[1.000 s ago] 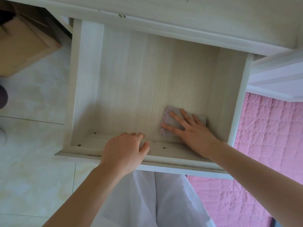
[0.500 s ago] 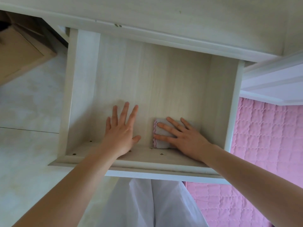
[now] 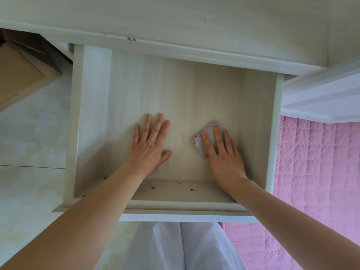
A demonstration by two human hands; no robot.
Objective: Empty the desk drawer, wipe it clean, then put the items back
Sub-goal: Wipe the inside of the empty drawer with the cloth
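The pale wooden drawer (image 3: 93,114) stands pulled out from under the desk top (image 3: 194,20), with nothing on its floor but my hands and a cloth. My left hand (image 3: 150,149) lies flat on the drawer floor, fingers straight and spread. To its right, my right hand (image 3: 224,154) presses a small grey cloth with a pink scalloped edge (image 3: 202,135) against the floor near the right wall. Most of the cloth is hidden under my fingers.
A brown cardboard box (image 3: 21,69) sits on the pale tiled floor (image 3: 29,133) at the upper left. A pink quilted cover (image 3: 315,172) lies to the right of the drawer, under a white frame (image 3: 321,98). My white-clothed legs (image 3: 181,248) are below the drawer front.
My left hand let go of the drawer's front edge and now lies flat inside. My right hand slid the cloth away from the front wall, further into the drawer.
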